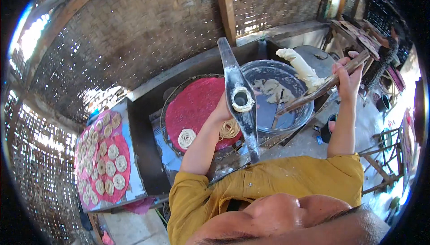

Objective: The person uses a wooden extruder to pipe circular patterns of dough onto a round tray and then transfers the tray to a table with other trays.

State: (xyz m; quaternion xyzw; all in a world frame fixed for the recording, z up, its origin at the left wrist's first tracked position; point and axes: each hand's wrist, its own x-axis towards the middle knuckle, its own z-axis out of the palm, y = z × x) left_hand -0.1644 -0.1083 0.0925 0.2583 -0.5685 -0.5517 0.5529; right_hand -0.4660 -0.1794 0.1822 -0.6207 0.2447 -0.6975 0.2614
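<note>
My left hand (pixel 224 106) grips a dark wooden hand press (pixel 234 67) from behind, so most of its fingers are hidden. A ring of pale dough (pixel 242 107) coats the rim of the press's round hole. My right hand (pixel 346 72) is closed around the wooden bar of a plunger (pixel 322 85); its peg, thickly coated in dough (pixel 299 66), juts up and to the left. Below the plunger is a clear plastic basin (pixel 310 112) with lumps of dough (pixel 273 89) and a thin stick-like tool (pixel 278 109). Under my left forearm, a pink cloth (pixel 191 105) carries coiled dough strands (pixel 229 130).
At the left, several dough coils (pixel 111 167) lie on pink sheets over a board (pixel 136 184). A dark trough wall (pixel 144 137) runs beside it. Behind stand a woven bamboo wall (pixel 151 27) and a wooden post (pixel 225 10). A wooden frame (pixel 379 167) is at the right.
</note>
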